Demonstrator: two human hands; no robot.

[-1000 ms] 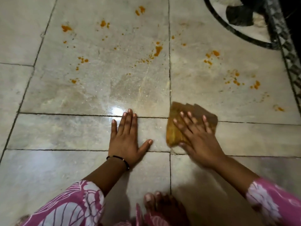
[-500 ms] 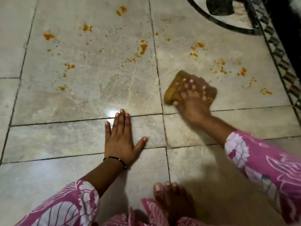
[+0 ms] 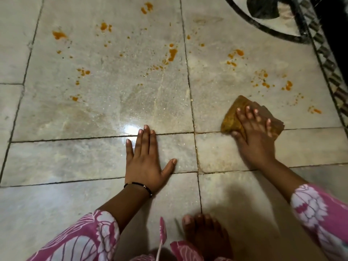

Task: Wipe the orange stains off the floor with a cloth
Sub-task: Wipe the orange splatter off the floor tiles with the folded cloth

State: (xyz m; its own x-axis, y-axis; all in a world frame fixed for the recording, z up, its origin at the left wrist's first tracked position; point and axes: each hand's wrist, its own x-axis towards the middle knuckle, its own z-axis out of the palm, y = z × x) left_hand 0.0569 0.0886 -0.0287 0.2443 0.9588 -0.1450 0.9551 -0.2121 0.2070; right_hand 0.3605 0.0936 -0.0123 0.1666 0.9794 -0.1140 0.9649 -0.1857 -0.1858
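Hands at work: the right hand (image 3: 254, 136) presses a folded cloth (image 3: 233, 117) flat-fingered onto the floor (image 3: 94, 157). Left hand (image 3: 145, 162) rests splayed (palm down). Orange stains (image 3: 172, 53) dot the tiles beyond.

Orange stains (image 3: 172, 53), brown-orange cloth (image 3: 232, 117), pink-white floral sleeves (image 3: 90, 240)

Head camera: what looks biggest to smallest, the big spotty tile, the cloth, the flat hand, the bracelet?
Biggest: big spotty tile.
Then left hand and cloth, about alike; the right hand hides part of the cloth.
Smallest: bracelet.
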